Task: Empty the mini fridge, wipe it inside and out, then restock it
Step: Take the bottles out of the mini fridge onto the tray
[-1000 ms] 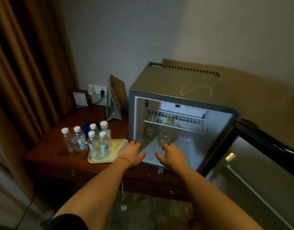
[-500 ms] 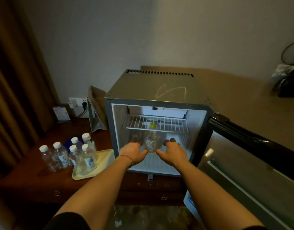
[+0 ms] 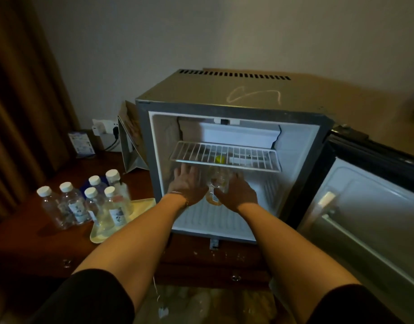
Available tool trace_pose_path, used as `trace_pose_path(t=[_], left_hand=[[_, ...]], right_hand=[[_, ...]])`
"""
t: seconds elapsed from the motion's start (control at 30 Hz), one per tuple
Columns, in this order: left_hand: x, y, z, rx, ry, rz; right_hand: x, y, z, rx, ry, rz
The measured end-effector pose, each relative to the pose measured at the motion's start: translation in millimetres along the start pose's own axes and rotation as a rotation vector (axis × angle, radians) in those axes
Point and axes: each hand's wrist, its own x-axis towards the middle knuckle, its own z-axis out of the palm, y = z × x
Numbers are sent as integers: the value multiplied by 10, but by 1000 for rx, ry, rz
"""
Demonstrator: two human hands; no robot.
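The grey mini fridge (image 3: 224, 94) stands on a dark wooden cabinet with its door (image 3: 365, 206) swung wide to the right. Both my hands are inside, under the white wire shelf (image 3: 224, 155). Between them stands a clear bottle (image 3: 219, 181) with a yellow cap and yellowish liquid at its bottom. My right hand (image 3: 238, 192) curls round the bottle's right side, thumb across its front. To the bottle's left, my left hand (image 3: 187, 183) has its fingers stretched toward the back; whether it touches anything I cannot tell.
Several small white-capped water bottles (image 3: 93, 206) stand left of the fridge, some on a pale yellow tray (image 3: 140, 206) and others on the wooden top (image 3: 25, 242). Behind them are a folded card stand (image 3: 131, 146), a wall socket (image 3: 107, 129) and brown curtains.
Both hands moved from the fridge's front edge deeper into the lower compartment. My right hand closed on the yellow-capped bottle, and the view shifted to face the fridge squarely.
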Motion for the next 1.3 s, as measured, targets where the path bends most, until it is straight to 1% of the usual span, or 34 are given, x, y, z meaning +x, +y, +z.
trace_pose_path(t=[0.1,0.17,0.23,0.27,0.3,0.37,0.57,0.67,0.83,0.97,1.13,1.2,1.3], left_hand=[[140,-66,111,22,30,32],[279,-164,232,-23,21,-3],[388,-247,343,-52,35,-23],[433,-276,385,-57,42,-26],[476,-301,423,-65,51,-22],[548,-322,482,-58,75,8],[752,-382,596,-34,102,100],[839,-413,630,-42,155,134],[868,-445,687,-62,228,168],[836,-431,630,-101,230,144],[742,-436,607,-63,228,83],[675,-430,575,-52,192,49],[564,-387,471,-46,151,25]], right_hand=[[162,123,150,15,91,-89],[226,135,190,-26,195,-158],[288,132,190,-12,313,-198],[314,118,172,19,292,-192],[341,102,161,42,236,-160],[464,140,197,31,177,-119],[673,216,330,4,204,-188],[766,198,336,-23,243,-191],[831,135,363,8,270,-183],[831,101,317,21,259,-213],[787,33,274,123,347,-218],[721,18,230,138,325,-196],[562,0,179,174,288,-237]])
